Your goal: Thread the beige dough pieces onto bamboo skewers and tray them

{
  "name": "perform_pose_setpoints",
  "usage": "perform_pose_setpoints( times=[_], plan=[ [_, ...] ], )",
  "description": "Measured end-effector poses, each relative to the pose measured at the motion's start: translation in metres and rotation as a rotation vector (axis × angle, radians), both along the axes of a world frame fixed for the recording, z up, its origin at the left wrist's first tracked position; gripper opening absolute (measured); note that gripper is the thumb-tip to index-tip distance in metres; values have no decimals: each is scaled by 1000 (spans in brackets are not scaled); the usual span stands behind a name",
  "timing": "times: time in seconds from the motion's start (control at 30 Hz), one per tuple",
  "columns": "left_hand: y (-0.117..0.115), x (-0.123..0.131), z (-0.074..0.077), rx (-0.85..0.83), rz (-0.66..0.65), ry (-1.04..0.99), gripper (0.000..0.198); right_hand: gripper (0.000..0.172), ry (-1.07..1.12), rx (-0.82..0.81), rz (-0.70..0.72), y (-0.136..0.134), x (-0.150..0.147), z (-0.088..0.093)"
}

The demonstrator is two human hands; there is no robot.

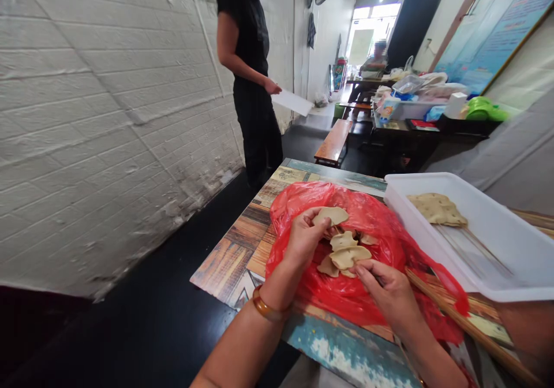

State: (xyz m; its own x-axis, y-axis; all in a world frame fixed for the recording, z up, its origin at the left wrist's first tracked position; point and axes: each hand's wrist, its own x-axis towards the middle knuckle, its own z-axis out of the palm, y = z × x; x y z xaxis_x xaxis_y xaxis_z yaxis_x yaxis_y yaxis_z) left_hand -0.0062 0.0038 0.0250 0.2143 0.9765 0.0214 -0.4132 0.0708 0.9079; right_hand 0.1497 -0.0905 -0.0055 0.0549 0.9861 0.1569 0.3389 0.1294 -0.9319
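A red plastic bag [389, 226] lies spread on the patterned table [234, 261], with several flat beige pieces [344, 241] on it. Over the bag's left part, my left hand [305, 235] pinches one flat beige piece [332, 215] between thumb and fingers; a thin stick shows just below it. My right hand [383, 287], lower and to the right, has its thumb and fingers closed on the edge of another flat beige piece [350, 257]. The two held pieces are close together but apart. An amber bangle [263, 305] circles my left wrist.
To the right stands a white tray [511, 243] holding skewered beige pieces [439, 209]. Long wooden sticks [471, 327] lie by the bag's right side. Beyond the table are a person in black [251, 59] holding a white sheet [292, 101], a bench [334, 141] and a cluttered table [402, 131].
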Motion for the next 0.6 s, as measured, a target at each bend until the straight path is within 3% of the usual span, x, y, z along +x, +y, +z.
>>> perform_pose_setpoints(
  times=[0.3,0.6],
  plan=[
    [1,1,-5,28,49,52,30,19,50,-47,7,-1,-1,3],
    [0,3,-5,113,116,218,15,27,21,-83,-15,3,2,-4]
  ],
)
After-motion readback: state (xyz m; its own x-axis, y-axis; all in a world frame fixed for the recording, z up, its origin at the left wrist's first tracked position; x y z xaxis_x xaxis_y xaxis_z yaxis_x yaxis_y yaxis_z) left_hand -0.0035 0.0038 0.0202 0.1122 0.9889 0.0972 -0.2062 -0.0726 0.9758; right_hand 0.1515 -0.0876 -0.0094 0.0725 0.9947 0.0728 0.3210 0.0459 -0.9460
